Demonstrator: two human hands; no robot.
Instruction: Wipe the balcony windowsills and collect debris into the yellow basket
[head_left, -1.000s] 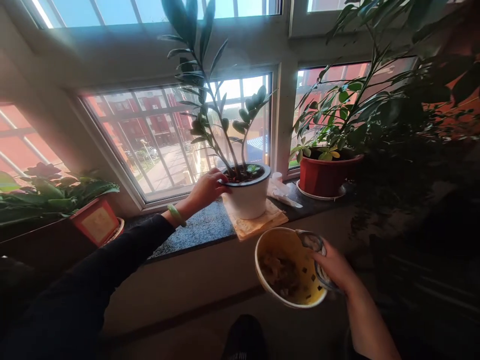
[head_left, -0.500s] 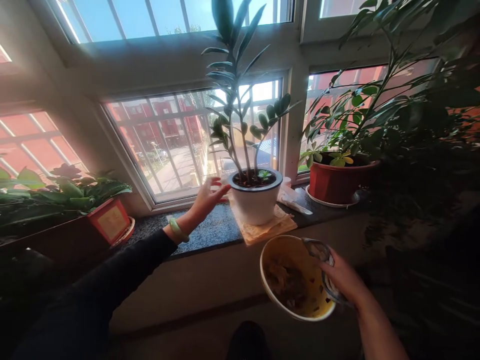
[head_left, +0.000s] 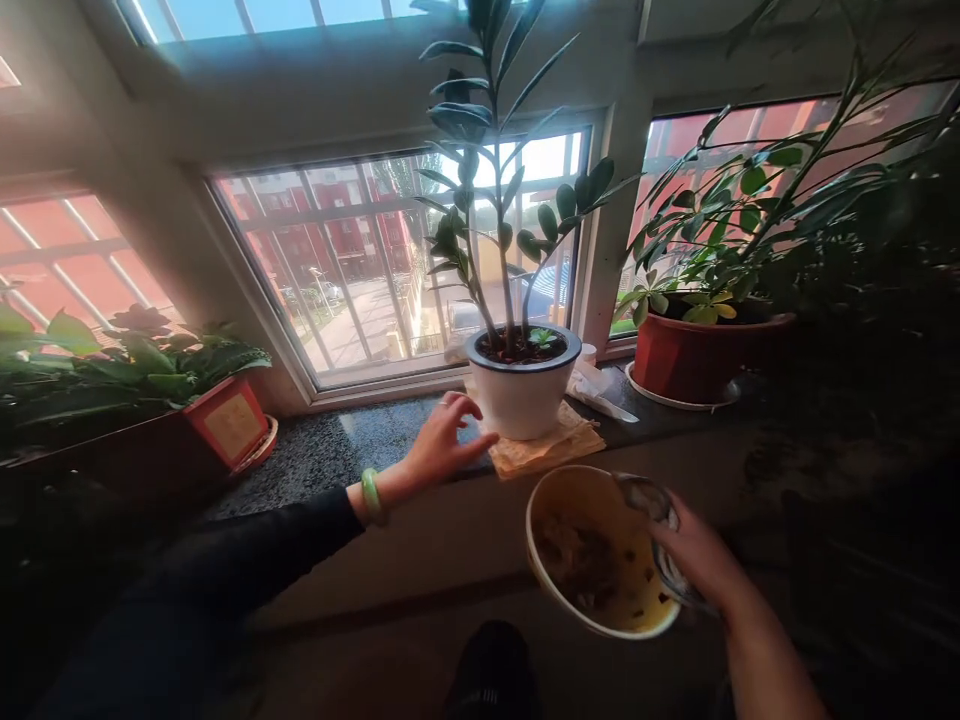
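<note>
A tall leafy plant (head_left: 504,240) grows from a white pot (head_left: 521,395) with a dark rim. My left hand (head_left: 454,440), with a green bangle on the wrist, is beside the lower left of this pot. Its thumb and fingers are apart and hold nothing; whether a fingertip touches the pot I cannot tell. Below the sill, my right hand (head_left: 701,550) grips the right rim of a tilted yellow bowl (head_left: 637,560), together with a crumpled greyish cloth-like piece (head_left: 660,520). Dark and brownish scraps (head_left: 577,560) lie inside the bowl.
The white pot stands on brown paper (head_left: 551,452) on a dark speckled sill (head_left: 315,450). Right of it lie a white plastic wrapper (head_left: 600,388) and a red pot (head_left: 690,360) on a saucer. A red planter (head_left: 232,425) stands left, and barred windows (head_left: 337,270) rise behind.
My left hand has moved down from the pot's rim to its lower left side. The right hand keeps its grip on the bowl. The view has shifted slightly.
</note>
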